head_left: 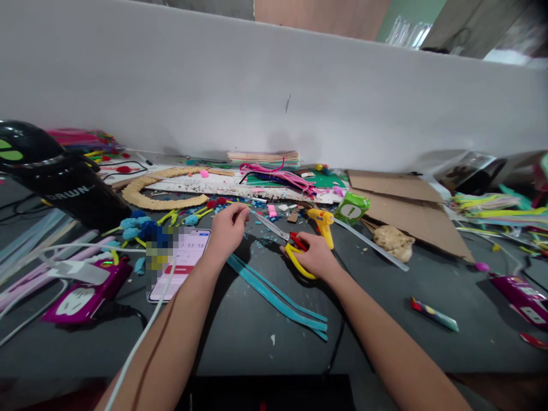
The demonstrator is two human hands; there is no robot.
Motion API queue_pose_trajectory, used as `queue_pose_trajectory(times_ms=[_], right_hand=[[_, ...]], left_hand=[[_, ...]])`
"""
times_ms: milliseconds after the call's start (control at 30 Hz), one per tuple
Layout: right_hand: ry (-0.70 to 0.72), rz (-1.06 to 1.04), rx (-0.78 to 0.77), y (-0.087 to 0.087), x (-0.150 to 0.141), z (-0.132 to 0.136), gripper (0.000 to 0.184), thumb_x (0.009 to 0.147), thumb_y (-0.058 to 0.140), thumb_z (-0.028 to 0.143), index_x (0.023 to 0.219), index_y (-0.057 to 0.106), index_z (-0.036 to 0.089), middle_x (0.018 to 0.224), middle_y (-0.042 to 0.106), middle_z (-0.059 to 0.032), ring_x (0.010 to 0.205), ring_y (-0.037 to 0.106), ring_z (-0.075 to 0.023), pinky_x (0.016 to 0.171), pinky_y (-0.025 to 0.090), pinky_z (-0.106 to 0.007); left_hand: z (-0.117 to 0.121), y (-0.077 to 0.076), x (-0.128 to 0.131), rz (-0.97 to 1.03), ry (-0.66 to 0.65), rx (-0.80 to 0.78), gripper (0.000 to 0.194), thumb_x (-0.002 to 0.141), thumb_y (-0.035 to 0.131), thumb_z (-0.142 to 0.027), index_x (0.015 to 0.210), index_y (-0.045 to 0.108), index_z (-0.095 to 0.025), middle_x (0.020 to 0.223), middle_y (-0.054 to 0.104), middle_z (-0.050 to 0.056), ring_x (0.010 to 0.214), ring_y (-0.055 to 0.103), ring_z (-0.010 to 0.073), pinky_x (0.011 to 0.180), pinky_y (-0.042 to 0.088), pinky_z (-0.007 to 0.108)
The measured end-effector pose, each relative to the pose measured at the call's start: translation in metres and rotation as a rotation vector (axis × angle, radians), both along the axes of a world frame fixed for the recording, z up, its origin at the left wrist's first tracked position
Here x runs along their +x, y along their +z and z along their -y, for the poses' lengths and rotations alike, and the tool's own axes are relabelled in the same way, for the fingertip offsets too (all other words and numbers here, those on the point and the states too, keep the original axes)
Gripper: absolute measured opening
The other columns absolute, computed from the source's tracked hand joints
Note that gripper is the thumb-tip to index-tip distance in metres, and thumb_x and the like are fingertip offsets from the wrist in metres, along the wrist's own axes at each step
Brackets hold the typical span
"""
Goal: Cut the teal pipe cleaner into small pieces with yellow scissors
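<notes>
My right hand (314,255) is wrapped round the handles of a pair of scissors (274,227) with red and yellow grips. The blades point left and reach close to the fingertips of my left hand (230,228). Those fingertips are pinched together, and a tiny pale-blue bit seems to show at them, too small to name. Several teal pipe cleaners (278,297) lie on the desk between my forearms, their far ends near my left wrist. Small blue scraps are scattered below the blades.
A yellow glue gun (323,224) stands just beyond my right hand, near a green packet (351,208) and cardboard (406,214). Left of my forearm are a phone (185,268), blue pom-poms (137,225), a purple power strip (92,297) with cables, and a black bottle (64,182).
</notes>
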State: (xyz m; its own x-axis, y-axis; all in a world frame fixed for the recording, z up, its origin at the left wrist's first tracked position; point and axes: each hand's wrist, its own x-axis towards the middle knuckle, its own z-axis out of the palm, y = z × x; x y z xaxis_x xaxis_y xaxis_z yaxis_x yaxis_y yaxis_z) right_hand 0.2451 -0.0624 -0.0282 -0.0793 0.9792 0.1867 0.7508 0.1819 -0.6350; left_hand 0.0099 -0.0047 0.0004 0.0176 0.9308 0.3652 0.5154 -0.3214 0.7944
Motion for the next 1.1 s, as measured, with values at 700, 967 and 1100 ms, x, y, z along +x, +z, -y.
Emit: queue_pose_trajectory(times_ms=[700, 967, 1100], right_hand=[[0.042, -0.014, 0.015, -0.0084, 0.0042, -0.0039, 0.037, 0.074, 0.063, 0.051, 0.061, 0.048, 0.02, 0.056, 0.042, 0.0039, 0.056, 0.037, -0.011, 0.052, 0.025, -0.025], [0.039, -0.026, -0.003, -0.0048, 0.0027, -0.003, 0.04, 0.074, 0.063, 0.054, 0.061, 0.048, 0.02, 0.056, 0.042, 0.0037, 0.056, 0.037, -0.0111, 0.052, 0.026, -0.025], [0.043, -0.017, -0.016, -0.0045, 0.0031, -0.0024, 0.04, 0.075, 0.063, 0.054, 0.062, 0.049, 0.019, 0.056, 0.044, 0.0035, 0.056, 0.037, -0.0111, 0.053, 0.026, -0.025]], left_hand=[[-0.0019, -0.0049, -0.001, 0.014, -0.004, -0.001, 0.02, 0.086, 0.051, -0.034, 0.078, 0.061, -0.018, 0.067, 0.061, 0.0, 0.061, 0.053, 0.0126, 0.06, 0.039, 0.024], [-0.0022, -0.0059, -0.0006, 0.016, -0.007, -0.001, 0.02, 0.086, 0.051, -0.033, 0.078, 0.061, -0.018, 0.067, 0.061, 0.0, 0.061, 0.054, 0.0128, 0.06, 0.04, 0.024], [-0.0015, -0.0038, -0.0023, 0.006, -0.012, 0.0, 0.02, 0.086, 0.051, -0.033, 0.077, 0.061, -0.018, 0.066, 0.06, -0.001, 0.061, 0.053, 0.0124, 0.06, 0.039, 0.023]])
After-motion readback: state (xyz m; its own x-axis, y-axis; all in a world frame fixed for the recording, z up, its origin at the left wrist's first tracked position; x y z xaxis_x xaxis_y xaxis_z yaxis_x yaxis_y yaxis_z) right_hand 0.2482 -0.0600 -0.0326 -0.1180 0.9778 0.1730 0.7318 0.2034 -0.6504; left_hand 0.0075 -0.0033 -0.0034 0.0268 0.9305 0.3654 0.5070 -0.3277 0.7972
